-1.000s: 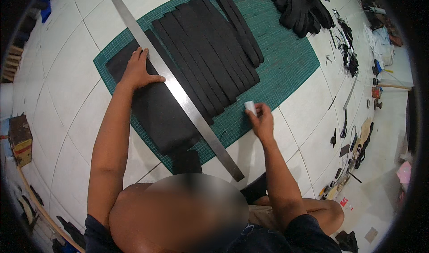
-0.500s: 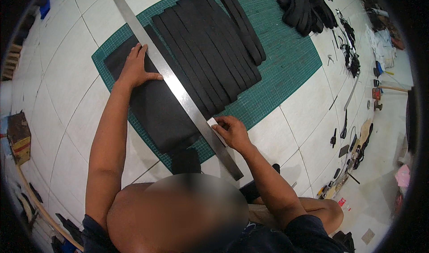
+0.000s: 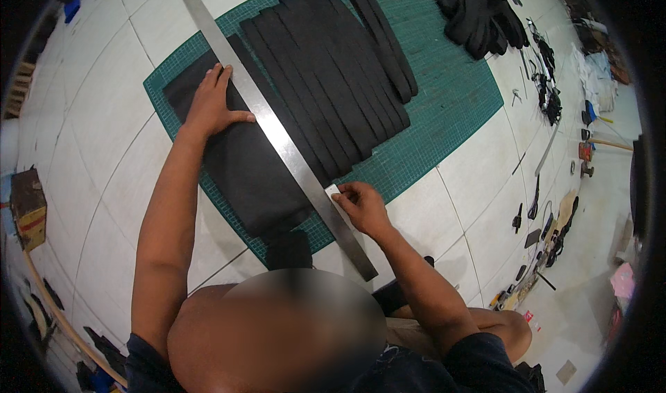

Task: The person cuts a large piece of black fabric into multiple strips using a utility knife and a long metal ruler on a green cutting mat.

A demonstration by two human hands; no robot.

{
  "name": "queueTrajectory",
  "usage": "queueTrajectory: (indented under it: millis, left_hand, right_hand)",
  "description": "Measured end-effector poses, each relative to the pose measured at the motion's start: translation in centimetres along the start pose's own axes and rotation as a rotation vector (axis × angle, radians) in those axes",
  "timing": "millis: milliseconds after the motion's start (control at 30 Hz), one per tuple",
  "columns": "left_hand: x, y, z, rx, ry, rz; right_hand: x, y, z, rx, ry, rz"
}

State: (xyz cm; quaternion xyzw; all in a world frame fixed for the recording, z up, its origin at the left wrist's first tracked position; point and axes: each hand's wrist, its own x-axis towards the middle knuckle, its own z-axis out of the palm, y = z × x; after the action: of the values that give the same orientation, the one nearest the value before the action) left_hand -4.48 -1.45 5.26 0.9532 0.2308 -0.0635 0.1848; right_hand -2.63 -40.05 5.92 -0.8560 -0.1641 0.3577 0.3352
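Note:
A long metal ruler (image 3: 277,133) lies diagonally across black fabric (image 3: 251,178) on a green cutting mat (image 3: 451,101). My left hand (image 3: 211,105) rests on the fabric with thumb and fingers apart, their tips at the ruler's left edge. Near the ruler's lower end, my right hand (image 3: 363,207) pinches a small white flat piece (image 3: 332,190) against the ruler's right edge. Its lower part is hidden by the fingers, and its exact kind cannot be made out. Right of the ruler, several cut black strips (image 3: 326,74) lie side by side.
Narrow black strips (image 3: 381,39) lie farther right on the mat, and a heap of black strips (image 3: 479,18) sits at its far right corner. Tools and scraps line the tiled floor (image 3: 444,212) on the right. A worn box (image 3: 28,209) stands at the left.
The white piece now shows less beside the ruler, more of it behind my right fingers. Both hands stay nearly in place; the view has shifted slightly.

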Motion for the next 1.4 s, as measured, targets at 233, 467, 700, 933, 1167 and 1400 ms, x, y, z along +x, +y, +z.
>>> queueTrajectory:
  millis: [233,467,700,933,1167,1400]
  left_hand:
    - [0.0,-0.2,0.4,0.052,0.015,0.013]
    - [-0.1,-0.6,0.4,0.095,0.035,0.042]
    - [0.1,0.5,-0.9,0.152,0.021,0.017]
    - [3.2,-2.3,2.9,0.001,0.423,0.053]
    - [2.5,-2.4,3.8,-0.088,0.484,0.032]
    - [2.4,-2.2,3.4,-0.077,0.461,0.050]
  right_hand:
    - [0.2,1.0,0.3,0.037,0.013,-0.021]
    - [0.1,0.7,0.4,0.058,0.013,-0.021]
    - [-0.8,0.7,0.1,-0.050,0.010,-0.082]
    - [-0.6,-1.7,-2.1,0.007,-0.104,-0.012]
    - [10.0,-10.3,-2.7,0.062,0.017,-0.210]
    - [25.1,-21.6,2.3,-0.011,0.125,-0.337]
